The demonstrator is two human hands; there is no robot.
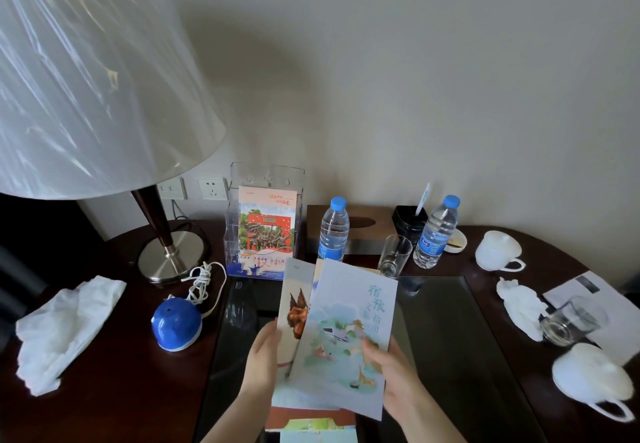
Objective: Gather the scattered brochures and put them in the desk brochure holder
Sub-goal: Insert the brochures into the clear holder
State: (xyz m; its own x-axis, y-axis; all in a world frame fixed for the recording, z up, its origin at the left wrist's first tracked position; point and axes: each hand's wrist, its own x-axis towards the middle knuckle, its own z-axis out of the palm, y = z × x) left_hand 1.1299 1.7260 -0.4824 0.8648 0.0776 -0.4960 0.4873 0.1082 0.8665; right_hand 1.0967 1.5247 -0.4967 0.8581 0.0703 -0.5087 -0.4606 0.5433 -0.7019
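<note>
We hold the fanned brochures (349, 331) above the counter (114, 338), our left hand (263, 356) gripping their left edge and our right hand (391, 370) pinching the lower right. We should square the edges, then slide them upright into the clear brochure holder (266, 179) just beyond, avoiding the water bottle (333, 231).

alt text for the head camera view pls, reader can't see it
A left hand and a right hand hold a fanned stack of brochures above a dark desk, just in front of a clear brochure holder that has one brochure standing in it. A lamp stands at the left; water bottles, glasses, white cups and crumpled tissues sit around them.
</note>
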